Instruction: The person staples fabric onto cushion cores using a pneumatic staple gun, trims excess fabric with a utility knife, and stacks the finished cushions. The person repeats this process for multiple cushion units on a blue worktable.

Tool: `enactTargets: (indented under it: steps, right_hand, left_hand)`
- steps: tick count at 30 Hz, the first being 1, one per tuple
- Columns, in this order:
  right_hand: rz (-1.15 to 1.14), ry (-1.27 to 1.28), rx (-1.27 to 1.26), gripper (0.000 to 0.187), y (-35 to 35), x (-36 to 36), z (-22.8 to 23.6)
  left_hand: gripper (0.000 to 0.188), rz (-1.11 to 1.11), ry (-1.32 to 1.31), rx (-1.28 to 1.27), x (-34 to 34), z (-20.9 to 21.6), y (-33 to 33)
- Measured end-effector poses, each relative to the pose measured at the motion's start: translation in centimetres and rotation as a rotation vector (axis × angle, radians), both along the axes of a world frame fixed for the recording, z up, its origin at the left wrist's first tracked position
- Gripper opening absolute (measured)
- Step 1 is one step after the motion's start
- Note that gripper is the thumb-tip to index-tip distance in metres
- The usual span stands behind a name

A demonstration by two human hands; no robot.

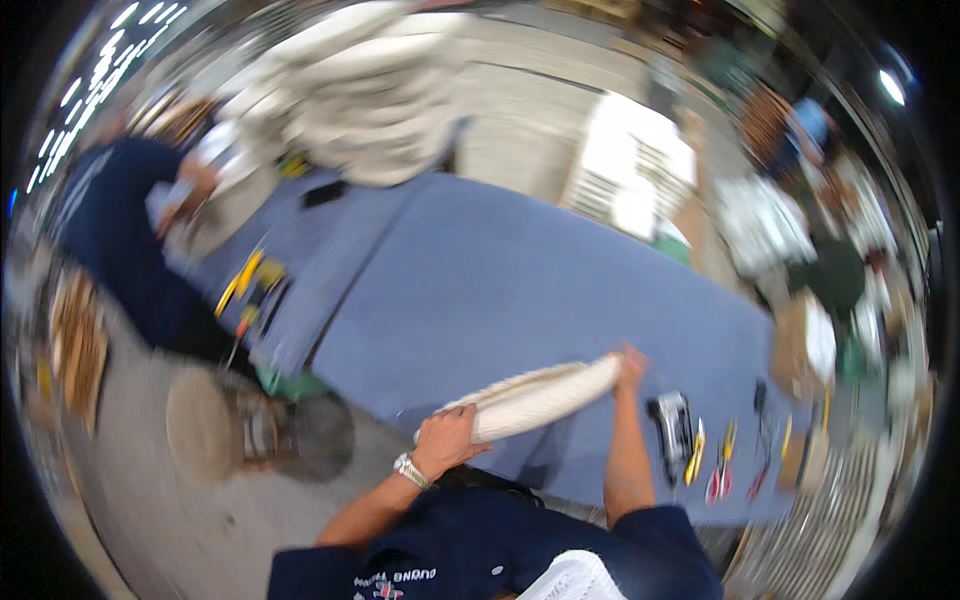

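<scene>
A cream, fabric-covered padded piece (540, 402), like a seat cushion seen nearly edge-on, is tilted up just above the near part of the blue-covered table (480, 290). My left hand (447, 442), with a watch at its wrist, grips the left end, fingers over the top. At the other end, my right hand (630, 367) holds the right tip; its fingers are blurred and partly hidden. To the right of my right forearm lie a nail or staple gun (672, 435), a yellow cutter (695, 452) and red-handled scissors (718, 478).
A tall pile of cream cushions (375, 110) stands at the far left. White stacked pieces (635, 160) are beyond the table. A co-worker (130, 240) bends over the left end, near yellow tools (240, 285). Stools (205, 425) stand on the floor; a cardboard box (800, 345) is at right.
</scene>
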State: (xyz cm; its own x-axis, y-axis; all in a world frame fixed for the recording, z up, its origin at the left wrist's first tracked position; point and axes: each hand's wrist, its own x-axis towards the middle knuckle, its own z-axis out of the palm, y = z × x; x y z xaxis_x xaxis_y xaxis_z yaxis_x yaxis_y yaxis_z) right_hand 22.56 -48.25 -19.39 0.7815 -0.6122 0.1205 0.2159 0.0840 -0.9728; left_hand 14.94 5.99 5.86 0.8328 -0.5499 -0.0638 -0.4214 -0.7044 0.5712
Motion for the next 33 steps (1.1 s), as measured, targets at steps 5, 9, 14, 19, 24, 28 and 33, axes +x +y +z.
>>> enactTargets:
  steps: [5, 9, 14, 19, 24, 28, 33]
  right_hand:
    - [0.169, 0.255, -0.052, 0.047, 23.1, 1.8, 11.2]
    - [0.131, 0.105, -0.123, 0.042, 21.6, 0.4, 12.9]
    - [0.102, 0.179, -0.157, 0.045, 22.1, 0.3, 13.4]
    - [0.107, 0.239, -0.242, 0.047, 22.7, 0.8, 14.8]
    - [0.059, 0.333, -0.304, 0.051, 22.8, 0.8, 15.5]
    - [-0.022, 0.405, -0.277, 0.052, 23.8, 0.5, 16.8]
    - [-0.173, 0.524, -0.325, 0.051, 25.3, 0.0, 17.2]
  left_hand:
    - [0.061, 0.077, -0.068, 0.292, 0.2, 0.7, -5.9]
    - [0.059, -0.052, -0.096, 0.254, 2.7, 0.8, -13.2]
    - [0.054, -0.087, -0.039, 0.255, 5.8, 0.1, -17.9]
    - [0.068, -0.089, 0.064, 0.171, 6.8, 0.5, -16.7]
    - [0.080, -0.142, -0.028, 0.053, 4.5, -0.1, -10.5]
    - [0.086, -0.126, 0.013, 0.128, 1.4, 0.9, -2.8]
    - [0.087, -0.103, 0.094, 0.130, 1.1, 0.4, 6.8]
